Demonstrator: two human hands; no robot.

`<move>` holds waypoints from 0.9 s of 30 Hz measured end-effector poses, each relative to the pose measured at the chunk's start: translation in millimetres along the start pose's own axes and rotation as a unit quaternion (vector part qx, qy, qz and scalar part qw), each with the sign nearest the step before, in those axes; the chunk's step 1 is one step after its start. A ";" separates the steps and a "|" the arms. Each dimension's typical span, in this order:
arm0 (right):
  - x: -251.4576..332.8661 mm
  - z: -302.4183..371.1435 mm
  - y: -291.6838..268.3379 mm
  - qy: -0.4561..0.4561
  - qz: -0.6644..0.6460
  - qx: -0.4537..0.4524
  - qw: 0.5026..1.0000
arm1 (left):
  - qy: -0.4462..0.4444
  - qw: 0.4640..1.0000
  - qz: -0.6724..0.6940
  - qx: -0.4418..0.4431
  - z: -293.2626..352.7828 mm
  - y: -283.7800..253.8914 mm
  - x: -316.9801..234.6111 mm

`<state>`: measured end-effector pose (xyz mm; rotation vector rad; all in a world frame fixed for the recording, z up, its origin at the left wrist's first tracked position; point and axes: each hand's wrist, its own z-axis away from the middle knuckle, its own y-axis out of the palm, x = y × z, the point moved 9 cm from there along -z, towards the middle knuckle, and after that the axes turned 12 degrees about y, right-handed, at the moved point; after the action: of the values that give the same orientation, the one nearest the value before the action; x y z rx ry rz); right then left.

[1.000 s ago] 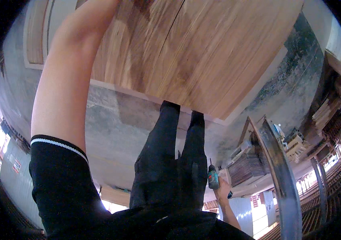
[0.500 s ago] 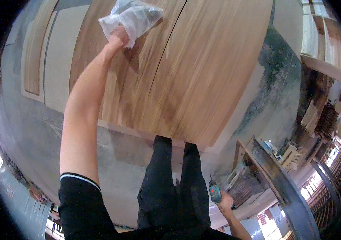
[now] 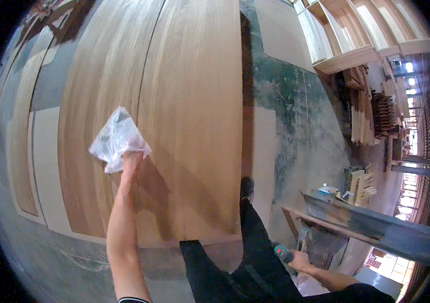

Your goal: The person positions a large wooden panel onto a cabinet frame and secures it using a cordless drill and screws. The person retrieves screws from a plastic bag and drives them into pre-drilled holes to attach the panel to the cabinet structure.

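Note:
My left hand [image 3: 133, 158] is closed on a crumpled translucent plastic bag [image 3: 116, 135]; the bag hides most of my fingers. What the bag contains, if anything, I cannot make out. Both are over a broad wooden panel [image 3: 195, 106], which a thin dark seam splits lengthwise. Low on the right, my right hand [image 3: 301, 260] grips a dark cordless drill [image 3: 282, 252] with teal and red parts, beside my right leg.
Past the panel's right edge runs a stained green-grey floor [image 3: 306, 111]. A wooden shelf frame [image 3: 343, 58] stands at the far right, near stacked timber [image 3: 361, 118]. A metal beam [image 3: 371, 222] crosses at lower right. More long panels [image 3: 23, 166] lie at left.
My view has turned to the right. The left hand and bag now appear lower and nearer. My right leg has stepped forward beside the panel; the drill stays in my right hand.

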<state>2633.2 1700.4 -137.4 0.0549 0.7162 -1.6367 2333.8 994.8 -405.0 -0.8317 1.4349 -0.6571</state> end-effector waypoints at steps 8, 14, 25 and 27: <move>-55.6 -135.4 -104.2 -0.043 -0.046 -0.027 0.998 | -0.274 0.870 0.387 -0.136 -33.6 38.3 -79.3; -112.2 -196.2 -217.5 0.019 -0.213 -0.020 0.977 | -0.371 0.676 0.602 -0.208 -38.5 71.1 -50.4; -127.5 -222.6 -372.4 0.047 -0.088 0.015 0.995 | -0.434 0.647 0.573 -0.253 -29.1 114.5 7.4; -77.0 -256.6 -412.3 -0.011 -0.094 -0.014 0.995 | -0.407 0.575 0.637 -0.313 -70.3 78.5 47.3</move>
<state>2183.1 1898.4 -139.5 -0.0528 0.7451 -1.8042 2259.0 994.5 -493.0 -0.2766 0.9530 1.2959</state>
